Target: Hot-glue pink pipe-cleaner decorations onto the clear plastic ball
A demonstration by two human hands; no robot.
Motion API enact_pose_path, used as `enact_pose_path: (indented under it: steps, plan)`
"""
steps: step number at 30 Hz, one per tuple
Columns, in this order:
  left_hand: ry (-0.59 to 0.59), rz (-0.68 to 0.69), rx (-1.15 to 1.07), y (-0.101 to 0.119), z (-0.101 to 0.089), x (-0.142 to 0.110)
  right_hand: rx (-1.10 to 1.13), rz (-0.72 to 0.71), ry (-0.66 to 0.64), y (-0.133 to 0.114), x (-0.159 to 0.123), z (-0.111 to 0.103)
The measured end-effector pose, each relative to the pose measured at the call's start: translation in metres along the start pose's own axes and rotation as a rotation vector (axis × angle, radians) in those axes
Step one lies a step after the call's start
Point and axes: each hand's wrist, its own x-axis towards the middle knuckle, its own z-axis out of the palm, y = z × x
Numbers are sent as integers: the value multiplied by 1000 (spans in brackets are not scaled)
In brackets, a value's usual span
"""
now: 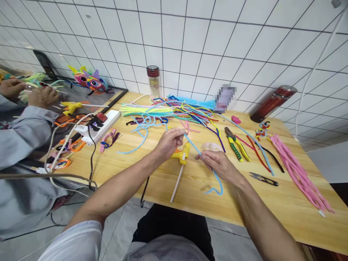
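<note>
Between my two hands a light-blue pipe cleaner point(192, 143) is stretched. My left hand point(172, 142) pinches its upper end, beside a small pink loop of pipe cleaner point(187, 125). With thumb and fingers closed, my right hand point(214, 163) grips it lower down, and the loose curled end hangs below that hand. Under my left hand lies a yellow glue gun point(182, 155) with a white glue stick point(176, 185) in its back. A pale round piece point(211, 146) sits just behind my right hand, partly covered by it.
Bundled coloured pipe cleaners point(152, 110) lie along the wall. Pliers point(236, 145), thread snips point(263, 179) and pink pipe cleaners point(296, 170) are at right. A red thermos point(273, 104) and a glass bottle point(154, 81) stand behind. At left are a power strip point(104, 127) and a co-worker's hands point(43, 96).
</note>
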Motion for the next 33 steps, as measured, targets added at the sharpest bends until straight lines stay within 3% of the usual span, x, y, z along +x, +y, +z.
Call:
enact_pose_path:
  steps: [9, 15, 24, 33]
  plan:
    - [-32, -107, -28, 4, 0, 0, 156, 59, -135, -2, -2, -17]
    - [-58, -127, -41, 0, -2, 2, 135, 64, -67, 0, -1, -11]
    - [-130, -41, 37, 4, -3, -3, 109, 32, 33, 4, 1, -11]
    - [-184, 118, 328, -5, -4, -6, 143, 49, 38, 1, 2, -5]
